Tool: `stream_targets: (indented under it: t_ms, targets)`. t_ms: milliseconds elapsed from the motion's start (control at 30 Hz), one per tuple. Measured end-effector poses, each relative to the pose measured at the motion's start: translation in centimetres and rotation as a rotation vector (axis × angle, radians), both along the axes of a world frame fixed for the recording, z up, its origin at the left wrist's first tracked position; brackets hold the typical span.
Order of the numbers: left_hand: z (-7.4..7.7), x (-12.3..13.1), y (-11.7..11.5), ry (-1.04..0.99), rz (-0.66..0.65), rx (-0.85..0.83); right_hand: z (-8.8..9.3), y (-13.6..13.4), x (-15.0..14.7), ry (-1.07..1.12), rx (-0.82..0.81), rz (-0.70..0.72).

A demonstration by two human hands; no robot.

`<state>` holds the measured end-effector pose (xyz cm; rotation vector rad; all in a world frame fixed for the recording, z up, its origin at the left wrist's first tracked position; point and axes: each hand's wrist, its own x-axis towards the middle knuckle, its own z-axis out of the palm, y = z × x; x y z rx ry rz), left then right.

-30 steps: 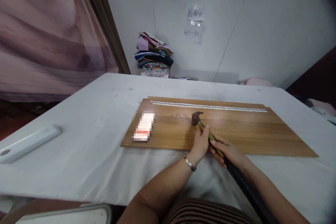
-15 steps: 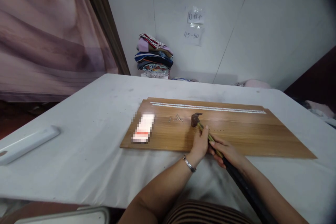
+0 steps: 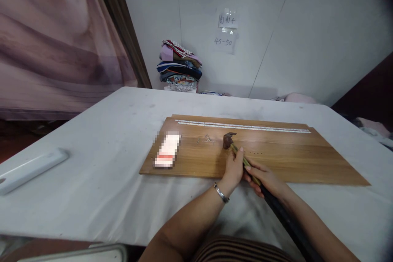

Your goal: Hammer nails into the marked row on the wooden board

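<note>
At the far left edge of the frame a long white plastic piece (image 3: pixel 30 168) lies on the cloth-covered surface (image 3: pixel 101 151), well apart from everything else. Moving right, a wooden board (image 3: pixel 291 159) lies flat across the middle, with a blurred white-and-red packet (image 3: pixel 167 150) on its left end, a pale strip (image 3: pixel 242 125) running along its far edge, and a small loose cluster of nails (image 3: pixel 206 140) just left of centre. Beside the nails, the dark head of a hammer (image 3: pixel 229 140) rests on or just above the board; I cannot tell which. Its handle slants down to the lower right of the frame. The left hand (image 3: pixel 233 168), bracelet at the wrist, is closed around the handle close under the head, and the right hand (image 3: pixel 266 178) is wrapped on the handle just behind it, so the two hands sit together, both clamped on the hammer. A faint row of dots shows on the wood right of the head. With both hands so far up the handle, my guess is that a strike would be weak and poorly aimed, and the head could glance off and dent the wood or scatter the loose nails. The board looks unclamped, so it may also slide on the cloth.
</note>
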<state>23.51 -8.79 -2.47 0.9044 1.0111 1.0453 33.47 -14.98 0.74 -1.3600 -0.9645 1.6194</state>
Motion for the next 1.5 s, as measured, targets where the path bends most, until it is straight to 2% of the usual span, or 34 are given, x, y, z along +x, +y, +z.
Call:
stream_targets:
  t_ms: [667,900,1133,1367,1500]
  targets:
    - [0.46,-0.35,-0.14,0.064,-0.051,0.075,0.23,-0.22,-0.07,0.023,-0.003,-0.019]
    - [-0.07,-0.21,-0.12,0.044,-0.064,0.024,-0.1,0.02,0.01,0.018,-0.003,-0.014]
    - [0.28,-0.25,-0.11,0.052,-0.072,0.056,-0.04,-0.26,0.06,0.014,0.0,-0.025]
    - [-0.35,0.02,-0.03,0.008,-0.034,0.012,0.18,-0.14,-0.24,-0.004,-0.01,-0.032]
    - [-0.17,0.04,-0.06,0.005,-0.04,0.018,0.2,-0.27,-0.24,0.007,-0.003,-0.041]
